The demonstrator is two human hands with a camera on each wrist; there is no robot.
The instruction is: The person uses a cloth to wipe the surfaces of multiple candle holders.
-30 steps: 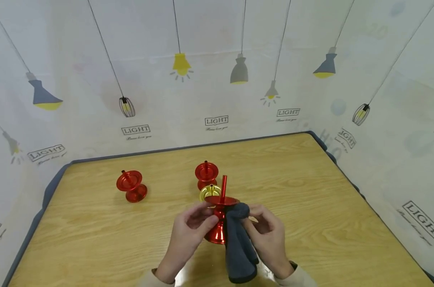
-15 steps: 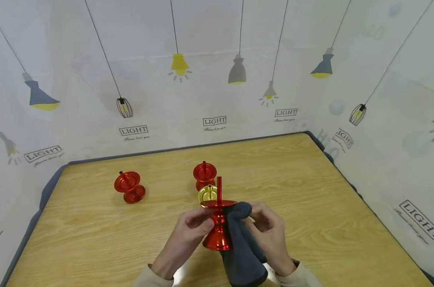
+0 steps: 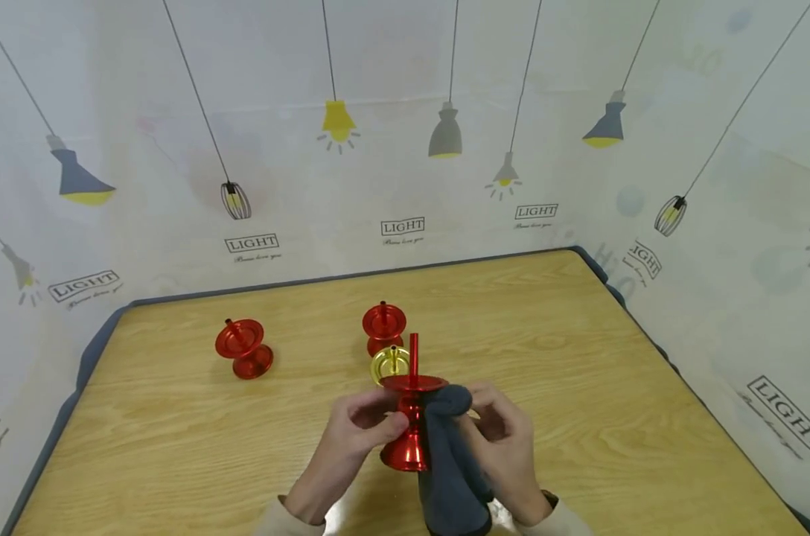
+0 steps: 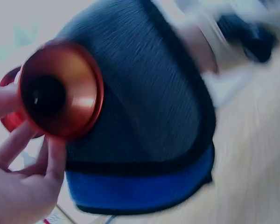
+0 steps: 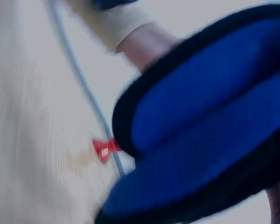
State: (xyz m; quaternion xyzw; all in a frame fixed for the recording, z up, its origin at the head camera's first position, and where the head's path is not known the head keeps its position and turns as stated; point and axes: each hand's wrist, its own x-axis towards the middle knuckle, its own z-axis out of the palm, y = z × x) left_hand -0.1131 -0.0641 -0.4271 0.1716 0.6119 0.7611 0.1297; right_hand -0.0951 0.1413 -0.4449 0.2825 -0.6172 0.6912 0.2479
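In the head view my left hand (image 3: 361,432) pinches the narrow stem of a shiny red metal candle holder (image 3: 405,452) with a dish and thin tube on top. From the right, my right hand (image 3: 508,450) holds a dark grey cloth (image 3: 452,469) against the stem, just below the dish. The left wrist view shows the candle holder's hollow base (image 4: 81,105), with the cloth (image 4: 144,93) behind it. Blue lining (image 5: 191,121) fills much of the right wrist view and hides most of the right hand.
Another red candle holder (image 3: 253,363) stands at the left of the wooden table (image 3: 599,357). A third red one (image 3: 385,321) is farther back, behind a gold one (image 3: 382,365) that the held piece partly covers. A printed wall sheet (image 3: 405,171) rises along the back.
The held candle holder has come slightly down toward me and stands more upright. The cloth's lower end has swung right, then back left. The standing candle holders have stayed put.
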